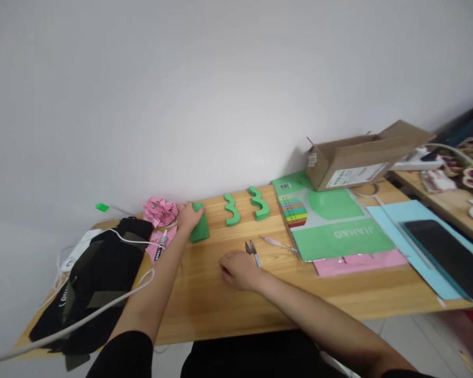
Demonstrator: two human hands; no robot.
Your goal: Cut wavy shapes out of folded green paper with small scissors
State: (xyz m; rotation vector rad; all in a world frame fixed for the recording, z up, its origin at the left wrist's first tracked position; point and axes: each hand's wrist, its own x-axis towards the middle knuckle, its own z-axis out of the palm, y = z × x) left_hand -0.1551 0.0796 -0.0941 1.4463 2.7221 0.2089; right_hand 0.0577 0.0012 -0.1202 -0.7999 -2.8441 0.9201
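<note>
My left hand [189, 215]: fingers closed over top of green paper wedge [200, 230]; pink paper flower [160, 211] just behind knuckles; hard squeeze could crease wedge, backward sweep could crush flower. My right hand [238, 270]: flat, fingers together, empty; thread snips [252, 251] just beyond fingertips, could nick them. Count: wedge 1; wavy green strips [232, 209] 2; snips 1; flower 1.

Two wavy cutouts [232, 210] [259, 203]; one green cone [200, 231] (held); one snips [252, 251].

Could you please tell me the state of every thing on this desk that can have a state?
Left hand: resting on the green paper piece, grip unclear.
Right hand: open, flat on the desk, holding nothing.
Snips: lying flat, blades slightly apart.
Cardboard box: open, flaps out.
Paper pack: lying flat.
</note>
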